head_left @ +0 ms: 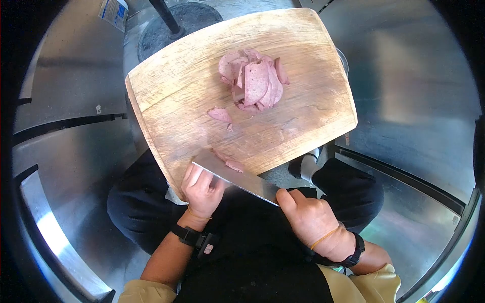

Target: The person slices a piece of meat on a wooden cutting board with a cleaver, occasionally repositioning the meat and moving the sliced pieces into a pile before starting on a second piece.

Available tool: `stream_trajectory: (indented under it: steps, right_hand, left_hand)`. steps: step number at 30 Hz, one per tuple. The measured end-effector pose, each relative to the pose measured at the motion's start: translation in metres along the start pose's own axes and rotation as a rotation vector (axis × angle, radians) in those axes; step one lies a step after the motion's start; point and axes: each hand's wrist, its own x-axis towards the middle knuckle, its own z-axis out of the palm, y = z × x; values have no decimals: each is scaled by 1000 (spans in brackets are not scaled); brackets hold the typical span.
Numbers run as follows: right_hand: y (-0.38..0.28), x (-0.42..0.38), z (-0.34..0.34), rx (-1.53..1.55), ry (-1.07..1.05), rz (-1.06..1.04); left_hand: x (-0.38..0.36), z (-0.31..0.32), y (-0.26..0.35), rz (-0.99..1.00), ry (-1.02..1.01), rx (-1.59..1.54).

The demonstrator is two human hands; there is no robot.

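So the right hand point(309, 218) is wrapped tight around the handle of a big knife point(237, 177), low and a bit right of centre in the frame, and the blade runs up and left from there, lying pretty flat across the near edge of the cutting board point(177, 96). The left hand point(203, 191) sits at the blade's far end, fingers curled loosely over the tip and the board's edge, not gripping anything properly, more like steadying the steel. There's a thin pink slice point(233, 165) right up against the blade, looks stuck to it or just beside it, hard to say which.

The rest of the meat is in a loose pile of slices point(254, 81) in the upper middle of the board, well apart from the knife, so it looks shoved clear of the cutting end. One stray piece point(220, 114) lies between the pile and the blade.

The board is pale wood, worn, rounded corners, sitting at an angle. Everything around it is stainless steel counter point(419, 91), shiny with reflections. There's a dark round base with a post point(174, 22) at the top left, partly behind the board, and a small labelled container point(113, 12) in the top left corner. Both wrists have dark bands, and dark clothing fills the bottom of the frame.
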Motion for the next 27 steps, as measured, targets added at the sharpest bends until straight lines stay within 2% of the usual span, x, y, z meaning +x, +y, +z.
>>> stream_trajectory:
  steps: [11, 16, 22, 23, 26, 27]
  right_hand:
    - [0, 20, 18, 59, -104, 39]
    - [-7, 59, 30, -131, 183, -80]
    - [-14, 64, 3, -235, 331, -128]
    - [-15, 61, -3, -242, 355, -122]
    - [-15, 44, -14, -255, 413, -105]
    - [-12, 38, -14, -255, 422, -107]
  left_hand:
    - [0, 0, 1, -16, 24, -52]
    - [-2, 0, 0, -9, 26, -23]
    - [-13, 0, -5, -200, 63, -217]
    - [-26, 9, -22, -314, 52, -341]
    - [-14, -6, -20, -361, 321, -552]
    - [-9, -13, -21, -412, 350, -634]
